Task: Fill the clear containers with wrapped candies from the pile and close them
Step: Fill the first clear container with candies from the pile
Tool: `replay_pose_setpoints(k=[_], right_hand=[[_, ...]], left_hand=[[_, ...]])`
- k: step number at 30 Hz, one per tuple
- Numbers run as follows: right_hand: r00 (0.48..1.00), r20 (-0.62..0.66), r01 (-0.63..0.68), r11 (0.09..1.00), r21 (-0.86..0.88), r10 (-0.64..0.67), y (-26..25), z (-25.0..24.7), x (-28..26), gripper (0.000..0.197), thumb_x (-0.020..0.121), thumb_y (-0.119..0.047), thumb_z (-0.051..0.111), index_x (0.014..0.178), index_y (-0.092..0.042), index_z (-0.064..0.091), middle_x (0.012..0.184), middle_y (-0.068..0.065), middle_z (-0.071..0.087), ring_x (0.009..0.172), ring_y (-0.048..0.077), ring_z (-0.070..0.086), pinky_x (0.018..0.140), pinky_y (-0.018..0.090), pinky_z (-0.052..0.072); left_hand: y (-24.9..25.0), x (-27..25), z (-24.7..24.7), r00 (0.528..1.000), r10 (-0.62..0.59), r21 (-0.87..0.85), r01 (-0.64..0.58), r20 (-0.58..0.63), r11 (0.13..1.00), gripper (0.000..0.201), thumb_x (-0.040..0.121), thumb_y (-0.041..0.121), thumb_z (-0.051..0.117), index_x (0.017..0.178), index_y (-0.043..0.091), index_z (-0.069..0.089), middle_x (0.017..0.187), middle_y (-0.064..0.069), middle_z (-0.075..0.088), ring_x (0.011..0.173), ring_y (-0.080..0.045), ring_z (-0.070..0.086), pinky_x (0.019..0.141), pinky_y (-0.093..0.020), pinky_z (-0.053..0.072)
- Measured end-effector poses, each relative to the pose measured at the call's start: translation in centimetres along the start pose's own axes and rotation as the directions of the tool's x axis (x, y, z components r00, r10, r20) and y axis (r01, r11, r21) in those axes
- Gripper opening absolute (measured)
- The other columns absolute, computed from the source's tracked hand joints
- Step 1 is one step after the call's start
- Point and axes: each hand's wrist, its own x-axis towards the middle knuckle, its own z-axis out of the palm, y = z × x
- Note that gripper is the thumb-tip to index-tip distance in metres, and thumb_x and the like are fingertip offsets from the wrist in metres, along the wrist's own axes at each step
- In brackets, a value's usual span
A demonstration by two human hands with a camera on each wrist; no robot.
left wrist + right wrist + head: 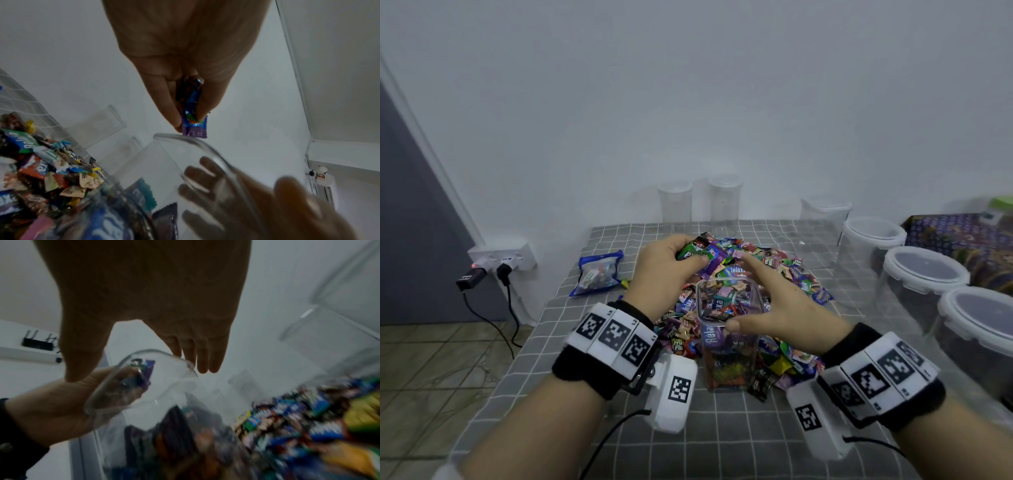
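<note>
Several crinkly wrapped candies (697, 255) sit clenched in the left hand (664, 274); the right hand (780, 313), fingers spread, steadies the nearly full clear plastic container (727, 329) amid the pile (784, 270) on the grey checked bench cloth (722, 428) below a white wall.

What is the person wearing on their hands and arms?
Both hands, left hand and right hand, are bare. Each wrist wears a black band with white blocks printed with black square codes, plus a white camera box trailing a thin black cable.
</note>
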Motion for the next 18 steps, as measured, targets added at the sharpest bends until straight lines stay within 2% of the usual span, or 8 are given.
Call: replay_pose_setpoints(k=[2,3,5,7,10,12,15,18], right_hand=[[0.998,0.051,-0.043,0.983,0.176,0.035,1.1,0.6,0.0,0.112,0.061,-0.045,0.083,0.147,-0.030,0.014,0.139,-0.019,0.041,0.125,-0.001,0.043,0.107,0.025,0.035],[0.998,0.041,-0.054,0.973,0.223,0.046,1.5,0.9,0.0,0.105,0.063,-0.038,0.083,0.144,-0.029,0.018,0.129,-0.023,0.046,0.116,-0.007,0.048,0.102,0.021,0.040],[0.999,0.005,-0.053,0.973,0.226,0.053,1.8,1.3,0.0,0.086,0.069,-0.026,0.081,0.134,-0.032,0.026,0.117,-0.025,0.047,0.109,-0.008,0.050,0.098,0.020,0.043],[0.999,-0.008,-0.047,0.979,0.198,0.050,1.8,1.4,-0.1,0.077,0.070,-0.025,0.081,0.126,-0.035,0.029,0.116,-0.024,0.049,0.109,-0.008,0.050,0.096,0.019,0.044],[0.999,-0.020,-0.028,0.973,0.229,0.034,1.9,1.3,0.0,0.073,0.070,-0.021,0.081,0.124,-0.032,0.033,0.112,-0.022,0.054,0.099,-0.015,0.054,0.083,0.006,0.043],[0.999,-0.035,-0.025,0.978,0.208,0.033,2.0,1.4,0.1,0.077,0.069,-0.021,0.082,0.129,-0.029,0.034,0.115,-0.020,0.052,0.102,-0.012,0.052,0.081,0.003,0.041],[0.998,-0.043,-0.025,0.982,0.189,0.034,2.3,1.4,0.1,0.082,0.069,-0.023,0.082,0.134,-0.024,0.033,0.119,-0.014,0.052,0.114,0.000,0.050,0.091,0.012,0.040],[0.999,-0.038,-0.031,0.983,0.183,0.039,2.4,1.4,0.2,0.084,0.069,-0.025,0.082,0.135,-0.023,0.032,0.118,-0.015,0.051,0.111,-0.002,0.050,0.087,0.009,0.041]], left_hand=[[-0.1,-0.1,0.1,1.000,0.022,0.049,-0.023,0.020,0.999,0.020,0.086,0.004,0.063,0.086,0.024,0.064,0.085,-0.004,0.070,0.080,-0.021,0.069,0.074,-0.037,0.058],[-0.2,-0.1,0.2,0.999,0.036,0.071,-0.039,0.040,0.997,0.022,0.086,0.005,0.064,0.084,0.027,0.065,0.083,-0.002,0.070,0.078,-0.021,0.069,0.074,-0.038,0.058],[-0.3,-0.2,0.4,0.994,0.067,0.135,-0.078,0.085,0.988,0.024,0.084,0.007,0.066,0.082,0.031,0.065,0.081,-0.001,0.071,0.080,-0.022,0.069,0.077,-0.041,0.057],[-0.3,-0.4,0.7,0.988,0.088,0.205,-0.113,0.130,0.972,0.021,0.083,0.010,0.068,0.086,0.030,0.065,0.085,0.005,0.069,0.085,-0.018,0.068,0.081,-0.037,0.055],[-0.3,-0.7,1.1,0.980,0.100,0.189,-0.132,0.171,0.973,0.022,0.081,0.009,0.070,0.088,0.030,0.066,0.089,0.009,0.068,0.086,-0.011,0.066,0.079,-0.026,0.054],[-0.4,-0.7,1.3,0.979,0.101,0.149,-0.128,0.176,0.981,0.024,0.081,0.008,0.071,0.084,0.031,0.066,0.087,0.008,0.068,0.083,-0.010,0.067,0.076,-0.023,0.055],[-0.5,-0.6,1.3,0.983,0.109,0.142,-0.131,0.150,0.981,0.021,0.082,0.010,0.070,0.083,0.030,0.067,0.085,0.007,0.070,0.081,-0.009,0.068,0.076,-0.022,0.056],[-0.6,-0.3,1.0,0.987,0.142,0.131,-0.151,0.077,0.980,0.020,0.084,0.012,0.067,0.080,0.031,0.068,0.084,0.006,0.071,0.080,-0.009,0.067,0.077,-0.026,0.055]])
